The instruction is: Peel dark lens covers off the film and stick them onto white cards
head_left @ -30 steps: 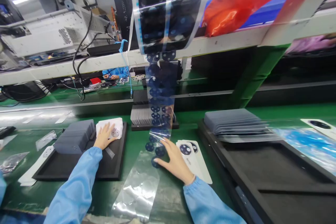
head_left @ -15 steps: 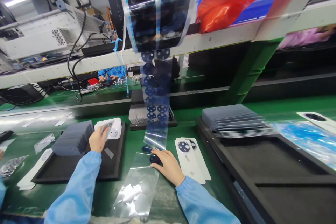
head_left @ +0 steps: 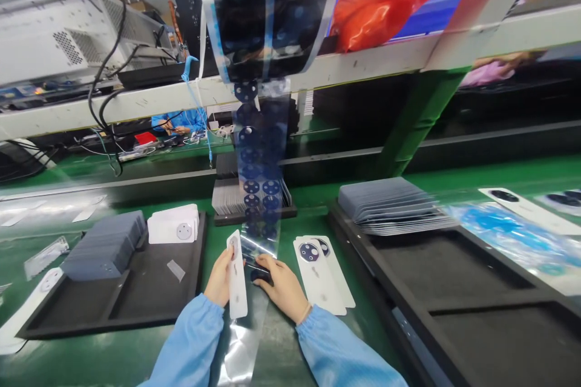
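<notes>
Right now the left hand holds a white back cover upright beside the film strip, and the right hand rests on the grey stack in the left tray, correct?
Not quite. The head view shows the right hand on a dark disc on the film strip, not the grey stack. The left hand does hold the white back cover.

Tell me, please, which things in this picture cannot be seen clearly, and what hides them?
- Head view: the left hand holds a white cover, which hides its fingertips.
- Head view: the right hand rests on a dark disc on the clear strip; its fingers hide the grip.
- Head view: the strip's top is cut off by the upper edge.
- Head view: the blue sheets at right are blurred.
</notes>
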A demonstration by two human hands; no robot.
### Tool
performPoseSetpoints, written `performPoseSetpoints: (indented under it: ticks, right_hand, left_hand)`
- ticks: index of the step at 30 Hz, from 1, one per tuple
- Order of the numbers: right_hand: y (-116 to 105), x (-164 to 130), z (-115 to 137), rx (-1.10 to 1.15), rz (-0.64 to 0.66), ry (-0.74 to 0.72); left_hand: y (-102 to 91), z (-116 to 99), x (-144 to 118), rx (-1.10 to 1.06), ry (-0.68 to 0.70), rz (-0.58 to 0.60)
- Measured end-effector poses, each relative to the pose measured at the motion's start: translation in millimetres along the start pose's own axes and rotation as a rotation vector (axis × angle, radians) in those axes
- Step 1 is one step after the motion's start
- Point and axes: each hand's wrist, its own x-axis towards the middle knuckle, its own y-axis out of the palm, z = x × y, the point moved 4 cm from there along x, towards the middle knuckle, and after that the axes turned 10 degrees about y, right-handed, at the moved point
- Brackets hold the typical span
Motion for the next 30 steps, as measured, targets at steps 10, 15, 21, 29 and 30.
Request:
performPoseSetpoints:
  ticks: [10, 15, 21, 29, 30]
  right_hand:
    - [4.0, -1.7, -0.9, -0.004, -0.023, -0.007]
    - [6.2, -3.7, -1.8, -0.022, -0.017, -0.043]
    - [3.3, -5.0, -3.2, -0.002, 0.022, -0.146]
    - [-1.4, -7.7, -6.2, 0.142, 0.031, -0.087]
    - [-2.0, -7.6, -5.9, 0.174, 0.031, -0.060]
  left_hand:
    - [-3.2, 6.2, -4.8, -0.175, -0.060, 0.030]
    - [-4.6, 10.2, -4.6, -0.188, -0.080, 0.031]
    - [-5.6, 11.8, -4.0, -0.196, -0.077, 0.035]
    - [-2.5, 8.0, -5.7, -0.218, -0.056, 0.026]
    - [-2.3, 7.7, -5.8, -0.218, -0.055, 0.023]
